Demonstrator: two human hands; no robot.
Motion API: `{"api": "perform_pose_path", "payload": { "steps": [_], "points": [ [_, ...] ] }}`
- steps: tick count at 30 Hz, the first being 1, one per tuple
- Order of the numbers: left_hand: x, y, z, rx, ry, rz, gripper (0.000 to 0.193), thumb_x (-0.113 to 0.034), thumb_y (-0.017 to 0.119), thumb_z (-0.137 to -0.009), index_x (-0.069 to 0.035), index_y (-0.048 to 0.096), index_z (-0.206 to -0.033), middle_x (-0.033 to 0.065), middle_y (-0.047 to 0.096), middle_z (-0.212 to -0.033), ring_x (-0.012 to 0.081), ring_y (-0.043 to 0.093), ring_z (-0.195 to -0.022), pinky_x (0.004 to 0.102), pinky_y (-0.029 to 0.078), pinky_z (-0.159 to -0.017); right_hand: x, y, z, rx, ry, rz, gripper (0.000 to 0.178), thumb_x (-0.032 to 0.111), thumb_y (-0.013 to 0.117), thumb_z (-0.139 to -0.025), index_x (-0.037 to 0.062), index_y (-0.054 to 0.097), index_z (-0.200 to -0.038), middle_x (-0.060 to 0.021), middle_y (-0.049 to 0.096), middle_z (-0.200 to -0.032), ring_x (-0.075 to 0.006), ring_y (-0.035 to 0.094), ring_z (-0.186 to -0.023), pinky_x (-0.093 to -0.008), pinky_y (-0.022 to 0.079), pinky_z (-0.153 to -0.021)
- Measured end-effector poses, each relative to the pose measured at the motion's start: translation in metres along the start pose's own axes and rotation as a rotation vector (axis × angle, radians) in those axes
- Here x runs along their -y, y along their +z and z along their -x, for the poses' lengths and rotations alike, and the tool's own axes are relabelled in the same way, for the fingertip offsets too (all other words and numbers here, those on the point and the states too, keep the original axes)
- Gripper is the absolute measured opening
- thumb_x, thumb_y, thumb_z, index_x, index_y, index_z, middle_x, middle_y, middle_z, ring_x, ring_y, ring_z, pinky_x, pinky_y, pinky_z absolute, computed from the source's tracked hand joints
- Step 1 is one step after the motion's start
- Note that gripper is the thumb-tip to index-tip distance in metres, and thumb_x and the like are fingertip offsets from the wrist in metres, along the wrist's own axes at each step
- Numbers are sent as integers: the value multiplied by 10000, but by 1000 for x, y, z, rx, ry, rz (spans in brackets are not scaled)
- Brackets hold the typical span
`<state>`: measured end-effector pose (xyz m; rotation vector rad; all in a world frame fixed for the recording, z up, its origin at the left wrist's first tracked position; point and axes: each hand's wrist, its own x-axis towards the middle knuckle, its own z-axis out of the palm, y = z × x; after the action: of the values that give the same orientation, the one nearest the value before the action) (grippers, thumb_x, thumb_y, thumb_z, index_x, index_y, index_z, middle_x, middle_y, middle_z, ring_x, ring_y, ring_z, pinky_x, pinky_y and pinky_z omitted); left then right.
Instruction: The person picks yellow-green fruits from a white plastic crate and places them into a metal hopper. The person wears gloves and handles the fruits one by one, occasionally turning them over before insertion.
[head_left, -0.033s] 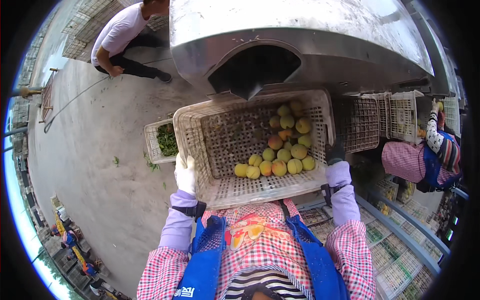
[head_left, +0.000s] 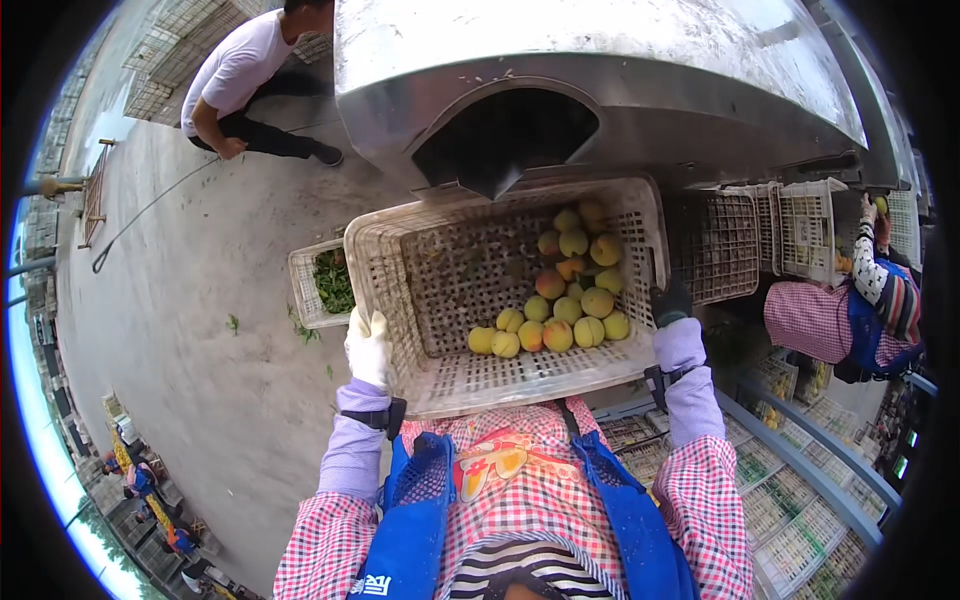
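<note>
A large off-white plastic crate (head_left: 520,385) is in front of my body, tilted so its inside shows. Several yellow-green peaches (head_left: 557,335) with red blush lie along its near side and right end. My left hand (head_left: 368,348), in a white glove, is closed on the crate's left end near the front corner; part of its fingers is hidden. On the right end, my right hand (head_left: 671,303) in a dark glove grips the crate, its fingertips out of sight. The crate's far rim sits just under the dark opening (head_left: 507,140) of a metal machine.
The metal machine (head_left: 620,60) spans the top. A small crate of green leaves (head_left: 333,283) stands on the concrete at left. A person in a white shirt (head_left: 238,65) is far left, by a cable (head_left: 160,195). Another worker (head_left: 850,310) and stacked crates (head_left: 715,245) are at right.
The cable on the ground at the far left has shifted slightly. My hands, the crate and the peaches look almost the same.
</note>
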<state>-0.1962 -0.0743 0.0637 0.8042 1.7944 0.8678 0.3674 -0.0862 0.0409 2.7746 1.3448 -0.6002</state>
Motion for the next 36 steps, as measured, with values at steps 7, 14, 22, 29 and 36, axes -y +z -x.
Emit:
{"api": "perform_pose_path", "payload": {
  "steps": [7, 14, 22, 29, 36],
  "points": [
    [-11, -44, -6, -115, 23, 87, 221, -100, 594, -992, -60, 652, -1201, -68, 623, -845, 31, 518, -662, 221, 423, -580, 67, -62, 70, 280, -161, -65, 521, 382, 719, -864, 9, 661, -1224, -271, 679, -1185, -445, 656, -1097, -511, 529, -947],
    [-52, 7, 11, -153, 301, -403, 521, -147, 619, -987, -10, 458, -1463, 132, 623, -1249, 242, 588, -1116, 384, 477, -955, 39, -22, 40, -163, -137, 213, 577, 265, 679, -872, 52, 535, -1389, -239, 650, -1266, -435, 647, -1099, -507, 527, -947],
    [-49, 155, -5, 304, 512, -924, 700, -424, 621, -938, -141, 420, -1546, 259, 368, -1585, 476, 298, -1474, 541, 308, -1183, 135, 7, 34, 280, -559, 160, 536, 110, 660, -835, 50, 574, -1362, -206, 603, -1329, -374, 620, -1143, -466, 511, -971],
    [11, 228, -76, 216, 211, -978, 733, -485, 662, -911, -158, 436, -1526, 173, 325, -1622, 417, 308, -1480, 493, 348, -1177, 153, 56, -14, 501, -551, 379, 617, 147, 718, -828, 33, 523, -1402, -195, 581, -1361, -345, 600, -1194, -454, 494, -1010],
    [26, 215, -108, 322, 224, -776, 482, -214, 694, -866, -44, 631, -1312, 165, 602, -1338, 373, 596, -1202, 431, 505, -1024, 177, 96, -46, 504, -518, 195, 713, 183, 777, -820, 16, 472, -1442, -185, 559, -1393, -317, 581, -1245, -442, 477, -1050]
  ]
}}
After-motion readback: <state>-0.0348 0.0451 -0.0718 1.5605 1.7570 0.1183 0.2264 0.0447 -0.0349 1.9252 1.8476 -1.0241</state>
